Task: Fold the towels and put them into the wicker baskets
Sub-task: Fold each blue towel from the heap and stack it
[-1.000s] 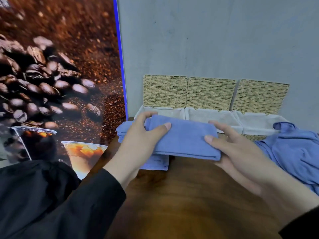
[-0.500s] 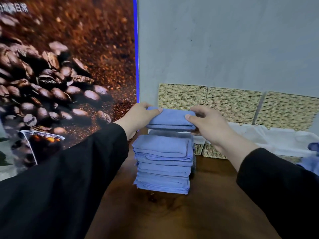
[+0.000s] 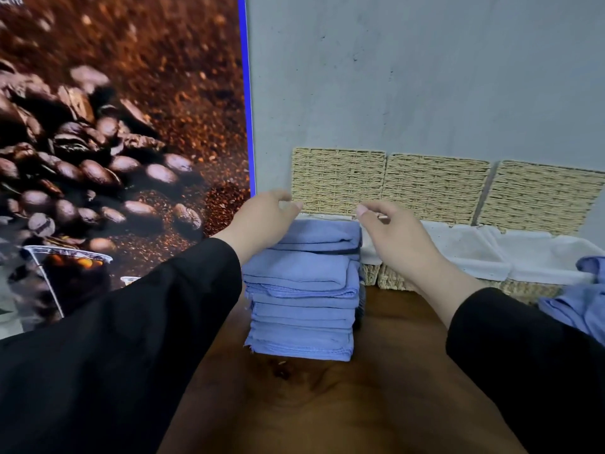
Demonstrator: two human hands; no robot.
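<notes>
From the head camera, we are looking down at a stack of folded blue towels [image 3: 302,290] sitting on the wooden table [image 3: 343,414], right against the front of the leftmost wicker basket [image 3: 339,181] at the table's far edge. Our left hand [image 3: 262,221] is resting against the stack's top left corner with fingers spread and curled, clamped on nothing. Our right hand [image 3: 393,237] is hovering just beside the top right corner, fingers loosely apart, also gripping nothing.

We are judging these towels to be soft, light and limp. A single one will sag unless supported along its folded edge, and the stack will likely shear or lean if pushed from one side. We are thinking the safest hold is both palms pressing in on the two short sides, low down, or one hand sliding flat beneath.

For room, three baskets are lining the far edge against the grey wall [image 3: 425,77], each with a white cloth liner [image 3: 471,250] and seemingly nothing inside. The poster panel [image 3: 114,126] is standing close along the left, limiting swing there. A heap of unfolded blue cloth [image 3: 579,306] is lying at the right edge. The near half of the table is offering open room.
</notes>
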